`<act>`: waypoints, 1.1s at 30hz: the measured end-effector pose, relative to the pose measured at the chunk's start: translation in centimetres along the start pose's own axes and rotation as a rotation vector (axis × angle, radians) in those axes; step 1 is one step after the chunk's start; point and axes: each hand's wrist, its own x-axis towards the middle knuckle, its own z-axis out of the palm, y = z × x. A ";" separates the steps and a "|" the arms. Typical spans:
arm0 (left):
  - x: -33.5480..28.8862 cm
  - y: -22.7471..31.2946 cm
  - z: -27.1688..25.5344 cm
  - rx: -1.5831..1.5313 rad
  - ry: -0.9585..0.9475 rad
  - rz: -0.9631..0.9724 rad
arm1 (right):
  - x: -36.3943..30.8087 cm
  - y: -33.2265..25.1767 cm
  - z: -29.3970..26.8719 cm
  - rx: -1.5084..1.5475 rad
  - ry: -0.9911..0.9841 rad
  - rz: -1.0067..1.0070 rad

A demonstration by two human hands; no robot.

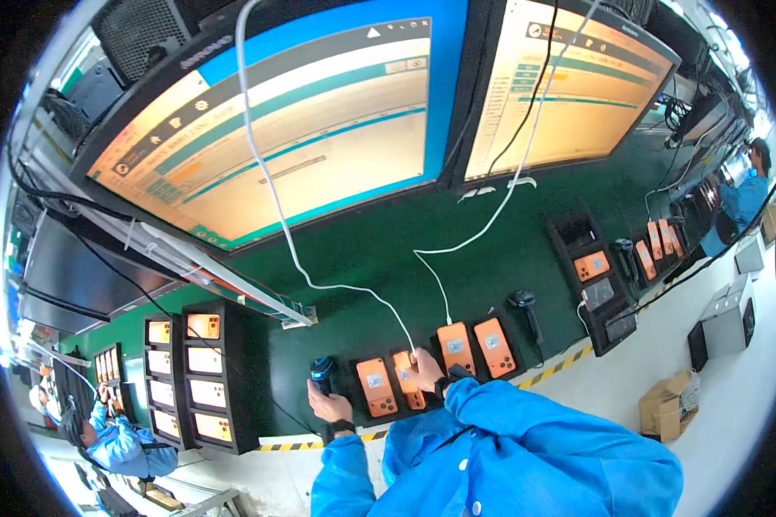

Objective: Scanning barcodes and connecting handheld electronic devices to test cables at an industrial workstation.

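Blue jacket (pixel 526 448); left hand (pixel 329 406) wraps barcode scanner (pixel 322 370), right hand (pixel 426 370) pinches white cable (pixel 283 217) at orange smartphone (pixel 413 399), likely slick, best edge-held.

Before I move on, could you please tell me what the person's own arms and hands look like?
Both arms wear loose, wrinkled, bright blue sleeves: left sleeve and right sleeve match. A dark band circles each wrist; I cannot tell whether it is cuff or strap. The left hand and right hand look bare, without gloves.
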 end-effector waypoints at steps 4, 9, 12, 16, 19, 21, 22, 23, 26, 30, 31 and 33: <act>-3.4 5.6 0.4 -0.215 -0.106 0.251 | -0.1 0.0 -1.3 0.078 -0.019 0.134; -6.4 8.3 1.8 -0.835 -0.680 -0.006 | -0.6 -1.7 -4.3 0.296 -0.124 0.108; -7.3 8.3 1.8 -0.773 -0.834 0.097 | -1.0 -3.4 -6.0 0.545 -0.169 -0.028; -7.6 8.3 1.1 -0.749 -0.837 0.121 | -1.6 -5.6 -6.9 0.401 -0.265 -0.026; -7.6 8.5 0.7 -0.732 -0.850 0.098 | -1.9 -6.4 -7.5 0.335 -0.274 -0.053; -7.6 8.6 0.4 -0.760 -0.835 0.113 | -2.0 -6.7 -7.7 0.321 -0.276 -0.079; -7.6 8.7 0.4 -0.761 -0.844 0.087 | -2.1 -6.8 -7.8 0.295 -0.254 -0.058; -7.6 8.8 0.3 -0.818 -0.829 0.087 | -2.1 -6.9 -7.8 0.307 -0.268 -0.092; -7.6 8.9 0.3 -0.895 -0.826 0.062 | -2.0 -7.1 -8.1 0.241 -0.240 -0.166; -7.5 8.5 0.6 -0.820 -0.866 0.101 | -2.2 -7.1 -8.1 0.104 -0.229 -0.230; -7.5 8.2 0.8 -0.822 -0.895 0.069 | -2.3 -7.1 -8.0 0.032 -0.194 -0.275; -7.8 7.8 1.3 -0.855 -0.900 0.078 | -2.8 -7.0 -7.9 -0.013 -0.171 -0.273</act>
